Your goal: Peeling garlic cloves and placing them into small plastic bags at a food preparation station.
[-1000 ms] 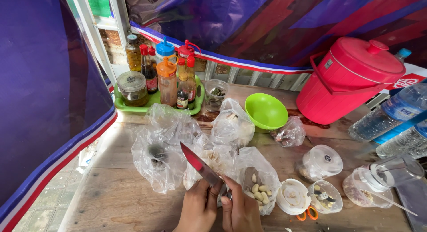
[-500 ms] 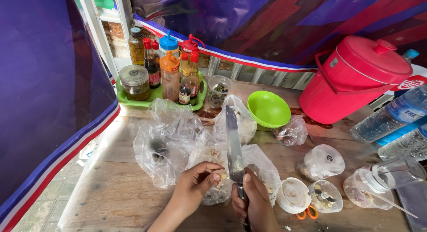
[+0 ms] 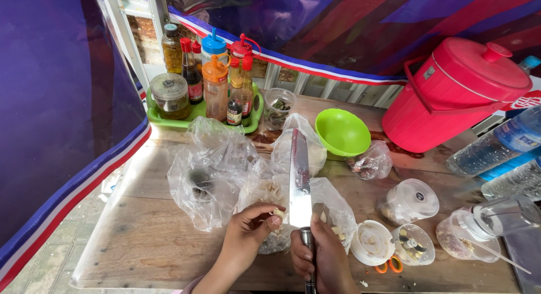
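At nine o'clock a blue cloth with a red and white hem (image 3: 62, 130) hangs along the edge of the wooden table (image 3: 141, 243). At eleven o'clock a green tray (image 3: 169, 113) carries a squat glass jar (image 3: 171, 95) and a crowd of sauce bottles (image 3: 217, 80) with red, blue and orange caps. Just below the tray, crumpled clear plastic bags (image 3: 211, 170) lie across the boards toward the centre.

At six o'clock the left hand (image 3: 251, 229) is curled narrowly, its fingertips pinching a small pale garlic clove (image 3: 278, 214) that touches the flat of a knife blade (image 3: 299, 181). The clove sits right at the heel of the blade, over an open bag of peeled cloves (image 3: 332, 215). Just right of it, the right hand (image 3: 324, 260) is clenched around the knife's dark handle (image 3: 308, 254), with the blade pointing away toward twelve o'clock.

At one o'clock a small glass jar (image 3: 278, 107) stands beside a lime green bowl (image 3: 342, 133). At five o'clock a white lid (image 3: 372, 242), small clear tubs (image 3: 414, 199) and orange-handled scissors (image 3: 389, 266) lie near the table's front edge. At two o'clock stands a red lidded bucket (image 3: 451, 96), and at three o'clock lie clear water bottles (image 3: 496, 147).
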